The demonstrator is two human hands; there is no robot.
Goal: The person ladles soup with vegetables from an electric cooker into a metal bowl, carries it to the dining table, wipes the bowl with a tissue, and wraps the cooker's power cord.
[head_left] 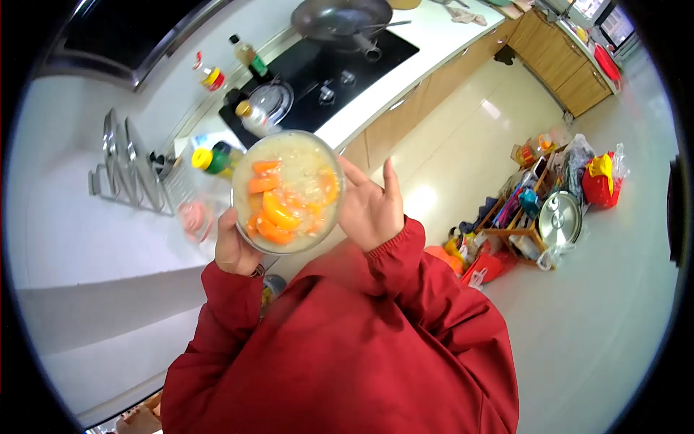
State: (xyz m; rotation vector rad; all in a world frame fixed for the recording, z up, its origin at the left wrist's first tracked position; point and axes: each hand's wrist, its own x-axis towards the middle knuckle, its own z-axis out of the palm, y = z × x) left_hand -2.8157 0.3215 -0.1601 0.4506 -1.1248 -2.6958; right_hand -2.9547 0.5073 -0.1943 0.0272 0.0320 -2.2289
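Note:
A clear bowl (pixel 249 155) holds pale, cloudy porridge with orange chunks (pixel 278 210) in it. My left hand (pixel 237 244) grips its lower left rim, the thumb on the edge and the other fingers hidden underneath. At the bowl's right side, my right hand (pixel 372 206) is open, palm up, with the thumb standing apart. Some of its fingers pass behind the rim, and I cannot tell whether they touch the bowl. Just beyond the bowl, a yellow-capped bottle (pixel 211 160) and a white bottle (pixel 254 119) stand on the counter.
A wok (pixel 343 22) sits on the black cooktop (pixel 394 50), near a glass lid (pixel 273 100). Pot lids stand in a rack (pixel 134 170) at left. Across the floor (pixel 463 137), a cluttered wooden shelf (pixel 510 231) holds bags and a round metal lid (pixel 559 218).

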